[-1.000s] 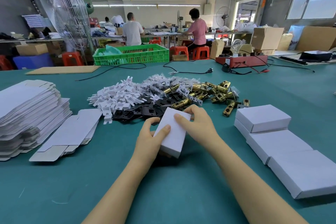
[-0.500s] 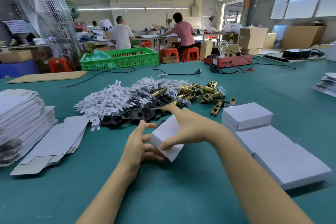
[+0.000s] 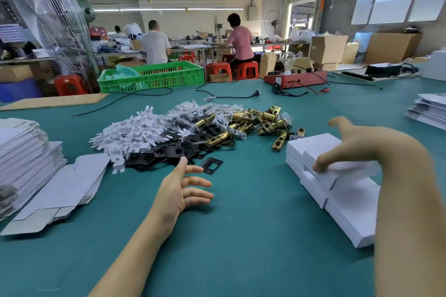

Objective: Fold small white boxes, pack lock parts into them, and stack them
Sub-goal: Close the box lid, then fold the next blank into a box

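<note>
now open teal table (image 3: 246,219) between left hand (image 3: 179,190) and box row (image 3: 347,202)

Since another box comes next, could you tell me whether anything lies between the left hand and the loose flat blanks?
Nothing visible does: only bare green mat separates the left hand from the flat blanks.

Table cover (image 3: 241,236) looked matt green, cloth-like. Folded boxes (image 3: 321,146) and flat blanks (image 3: 26,152): matt white card. Latch bodies (image 3: 218,137): glossy brass-coloured metal. Plates (image 3: 212,165): matt black. Crate (image 3: 154,77): green plastic.
</note>
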A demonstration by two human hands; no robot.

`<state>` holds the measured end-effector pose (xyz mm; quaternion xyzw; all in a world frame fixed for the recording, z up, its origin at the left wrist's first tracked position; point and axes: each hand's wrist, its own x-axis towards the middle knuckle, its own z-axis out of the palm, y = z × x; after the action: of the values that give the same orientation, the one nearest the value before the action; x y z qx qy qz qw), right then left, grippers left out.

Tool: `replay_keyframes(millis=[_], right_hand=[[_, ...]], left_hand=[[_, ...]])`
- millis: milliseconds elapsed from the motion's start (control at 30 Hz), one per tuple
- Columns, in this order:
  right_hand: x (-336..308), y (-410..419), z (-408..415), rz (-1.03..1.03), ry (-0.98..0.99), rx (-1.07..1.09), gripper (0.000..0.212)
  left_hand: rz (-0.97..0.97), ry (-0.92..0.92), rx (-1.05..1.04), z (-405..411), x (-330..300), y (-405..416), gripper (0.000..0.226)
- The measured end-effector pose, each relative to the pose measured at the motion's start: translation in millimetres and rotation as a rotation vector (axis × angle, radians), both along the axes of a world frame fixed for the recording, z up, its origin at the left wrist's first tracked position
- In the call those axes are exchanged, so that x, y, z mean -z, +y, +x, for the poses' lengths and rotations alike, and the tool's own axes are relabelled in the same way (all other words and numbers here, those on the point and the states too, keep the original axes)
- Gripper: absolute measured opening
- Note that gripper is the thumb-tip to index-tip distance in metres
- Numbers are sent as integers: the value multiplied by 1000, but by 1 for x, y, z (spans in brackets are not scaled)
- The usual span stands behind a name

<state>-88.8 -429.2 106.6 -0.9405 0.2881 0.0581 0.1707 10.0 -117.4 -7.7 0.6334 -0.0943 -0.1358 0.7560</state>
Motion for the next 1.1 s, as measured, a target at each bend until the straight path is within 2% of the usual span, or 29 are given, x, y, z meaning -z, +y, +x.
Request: replay_keyframes(millis=[100, 233, 533, 867, 933, 1033, 1100], right_hand=[[5, -3, 0, 0, 78, 38, 134], [19, -11, 10, 49, 67, 42, 146], [35, -27, 25, 79, 25, 77, 150], [28, -13, 18, 59, 33, 92, 146], [25, -10, 17, 63, 40, 101, 139], [24, -9, 14, 64, 77, 135, 118], [22, -9, 12, 72, 75, 141, 110]], left_hand=[[3, -11, 2, 0, 1, 0, 69], [19, -23, 5, -1, 0, 0, 68], [37, -34, -3, -2, -1, 0, 66], [58, -42, 2, -3, 0, -1, 65], [61, -38, 1, -3, 0, -2, 64], [67, -31, 0, -3, -2, -2, 62], [75, -22, -8, -3, -2, -3, 54]])
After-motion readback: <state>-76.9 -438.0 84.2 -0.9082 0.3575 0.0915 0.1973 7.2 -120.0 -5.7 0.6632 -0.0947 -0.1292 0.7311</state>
